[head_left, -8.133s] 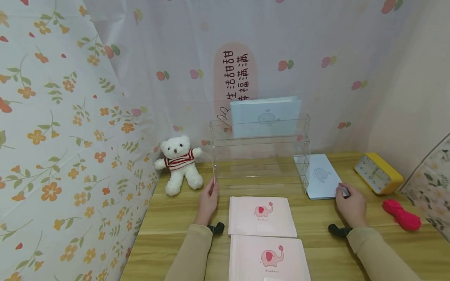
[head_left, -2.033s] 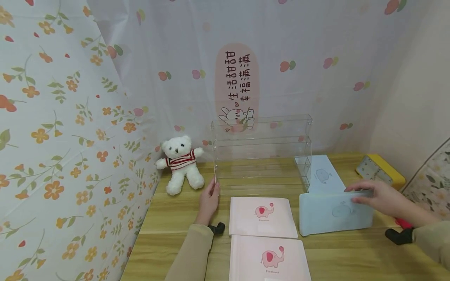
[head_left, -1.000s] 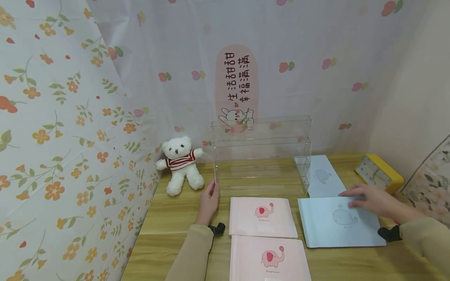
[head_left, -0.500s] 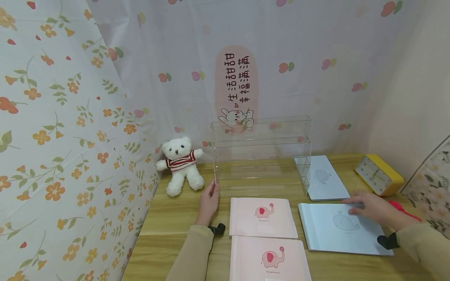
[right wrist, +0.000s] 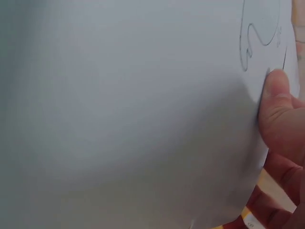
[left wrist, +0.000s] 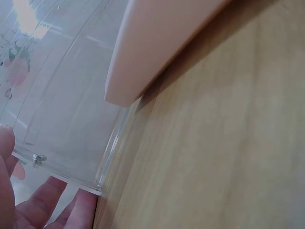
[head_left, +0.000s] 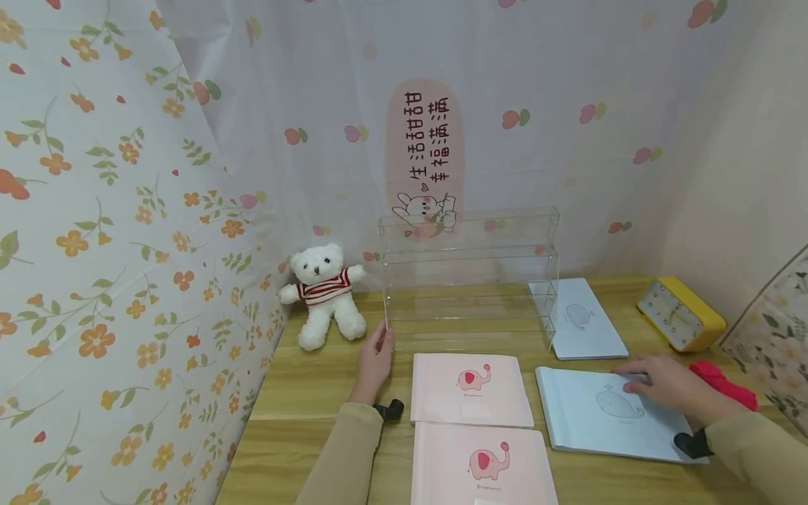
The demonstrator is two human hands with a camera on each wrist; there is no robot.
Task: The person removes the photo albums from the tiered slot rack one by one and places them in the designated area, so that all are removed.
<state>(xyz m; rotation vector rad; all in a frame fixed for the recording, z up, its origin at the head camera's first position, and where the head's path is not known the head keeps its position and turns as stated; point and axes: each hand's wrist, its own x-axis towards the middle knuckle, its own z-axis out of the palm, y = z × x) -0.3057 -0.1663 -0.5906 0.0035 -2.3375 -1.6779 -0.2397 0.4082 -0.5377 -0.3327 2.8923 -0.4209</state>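
A clear acrylic tiered rack (head_left: 470,320) stands at mid-table. My left hand (head_left: 374,368) holds the lower corner of its left side panel; in the left wrist view the fingers (left wrist: 45,200) lie along the outside of that panel. To the right, a light-blue book (head_left: 587,414) with a whale drawing lies face up on the table. My right hand (head_left: 672,389) pinches its far edge. In the right wrist view the thumb (right wrist: 277,86) is on the cover and the other fingers are behind the edge. A second whale book (head_left: 579,315) lies flat beyond it.
Two pink elephant books (head_left: 467,389) lie one in front of the other before the rack. A white teddy bear (head_left: 325,294) sits left of it. At the right are a yellow clock (head_left: 684,312) and a pink yarn skein (head_left: 722,384). Patterned curtains hang behind.
The whale book that stood on the rack's top tier is now on the table at the right, tipped from upright to flat by my right hand. My left hand stays at the rack.
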